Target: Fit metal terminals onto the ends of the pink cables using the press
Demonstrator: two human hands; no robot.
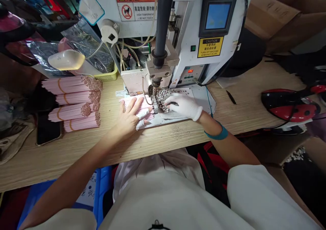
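My left hand (128, 117) lies with its fingers spread over a layer of pink wires (145, 102) on the machine's base plate. Two of its fingers have white wrapping. Just right of the wires, my right hand (185, 106), in a white glove, has its fingertips drawn together at a heap of small pale and dark parts (162, 97). Whatever those fingertips hold is too small to make out. Between my hands, the pressing head (156, 82) of the bench machine comes down close to the wire ends.
Banded bundles of pink wires (72, 97) are stacked at the left, near a phone (48, 130). A lamp (66, 59) stands behind them. The machine's body (188, 36) carries heat and caution labels. A tweezer-like dark tool (231, 97) and a red-black object (287, 104) lie rightward.
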